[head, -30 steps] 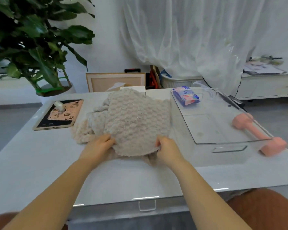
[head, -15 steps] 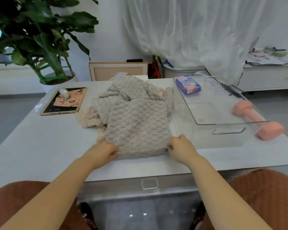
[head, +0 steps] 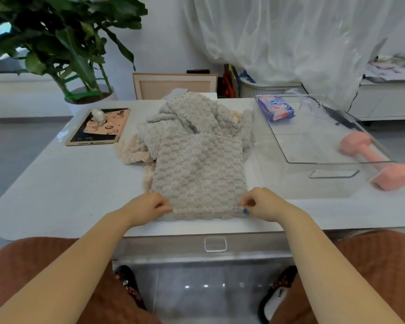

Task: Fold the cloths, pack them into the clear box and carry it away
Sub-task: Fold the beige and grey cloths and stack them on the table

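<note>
Grey bumpy fluffy cloth [head: 197, 169] lies mid-frame on the white table [head: 68, 183], just left of the clear plastic box [head: 332, 183]. Left hand [head: 147, 206] and right hand [head: 264, 204] each pinch 1 near corner

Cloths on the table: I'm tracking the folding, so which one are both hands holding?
The grey cloth: left hand and right hand pinch its near corners. The cream cloth lies crumpled partly under it, untouched.
</note>
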A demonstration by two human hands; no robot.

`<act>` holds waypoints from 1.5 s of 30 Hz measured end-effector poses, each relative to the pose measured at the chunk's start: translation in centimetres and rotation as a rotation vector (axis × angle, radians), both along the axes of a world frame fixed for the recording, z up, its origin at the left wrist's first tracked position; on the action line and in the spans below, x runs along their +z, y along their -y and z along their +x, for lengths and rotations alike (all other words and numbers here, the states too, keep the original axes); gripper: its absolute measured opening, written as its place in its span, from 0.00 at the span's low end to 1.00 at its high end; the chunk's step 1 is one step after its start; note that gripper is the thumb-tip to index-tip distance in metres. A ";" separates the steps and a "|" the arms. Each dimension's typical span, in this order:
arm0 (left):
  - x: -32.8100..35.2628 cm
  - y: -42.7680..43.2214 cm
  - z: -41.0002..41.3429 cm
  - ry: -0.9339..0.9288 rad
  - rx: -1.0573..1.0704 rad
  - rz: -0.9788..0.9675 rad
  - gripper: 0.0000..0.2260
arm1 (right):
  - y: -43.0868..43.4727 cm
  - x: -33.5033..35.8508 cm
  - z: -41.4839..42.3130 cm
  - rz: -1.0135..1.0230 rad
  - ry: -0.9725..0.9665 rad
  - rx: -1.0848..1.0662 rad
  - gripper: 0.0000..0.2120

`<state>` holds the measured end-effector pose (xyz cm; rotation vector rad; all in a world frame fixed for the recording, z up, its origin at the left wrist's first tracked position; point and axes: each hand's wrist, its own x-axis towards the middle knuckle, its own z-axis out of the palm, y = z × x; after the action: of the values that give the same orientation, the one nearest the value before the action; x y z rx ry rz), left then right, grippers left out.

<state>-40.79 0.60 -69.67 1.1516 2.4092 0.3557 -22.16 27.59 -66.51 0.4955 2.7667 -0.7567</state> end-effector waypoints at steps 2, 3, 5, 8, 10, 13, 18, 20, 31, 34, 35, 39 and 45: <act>0.2 0.0 0.6 0.021 0.018 0.000 0.17 | 0.0 0.3 0.4 -0.053 0.057 0.001 0.05; 0.2 -0.1 0.8 0.048 0.012 -0.012 0.17 | 0.1 0.4 0.6 -0.089 0.104 -0.009 0.04; 0.5 -0.2 1.4 0.105 -0.011 -0.058 0.18 | 0.2 0.3 0.8 -0.139 0.157 -0.054 0.02; 1.3 -0.5 1.4 0.245 0.000 -0.019 0.23 | 0.1 -0.2 0.6 -0.149 0.044 -0.156 0.07; 1.9 -0.5 0.7 0.364 0.021 0.024 0.27 | 0.4 -0.2 0.0 -0.169 -0.070 -0.207 0.05; 2.6 -0.1 -1.3 0.464 0.091 0.067 0.29 | 0.5 -0.8 -1.9 -0.172 -0.310 -0.311 0.04; 3.1 -2.4 -3.9 0.437 0.515 0.480 0.13 | 0.1 -1.3 -6.6 -0.184 -0.567 -0.578 0.04; 2.6 -3.9 -5.0 0.390 0.680 0.591 0.12 | 0.1 -1.5 -8.5 -0.185 -0.600 -0.640 0.05; -1.1 -4.5 -3.4 0.195 1.108 0.674 0.28 | -0.1 -4.5 -11.0 -0.157 -0.532 -0.807 0.13; -1.2 -4.0 -1.4 0.190 1.124 0.674 0.25 | 0.6 -5.3 -9.4 -0.142 -0.513 -0.805 0.11; -1.3 -4.0 -1.0 0.171 1.120 0.648 0.24 | 0.7 -5.4 -9.0 -0.121 -0.498 -0.795 0.11; -1.7 -4.2 0.3 -0.007 1.033 0.494 0.18 | 0.5 -5.4 -8.6 0.004 -0.419 -0.731 0.11; -1.8 -4.2 2.0 -0.311 1.008 0.338 0.14 | 0.8 -5.8 -7.7 0.169 -0.384 -0.714 0.10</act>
<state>-38.78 4.77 -71.46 -0.0267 3.1325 0.9671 -29.89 26.76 -72.32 1.5722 3.0085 -0.8173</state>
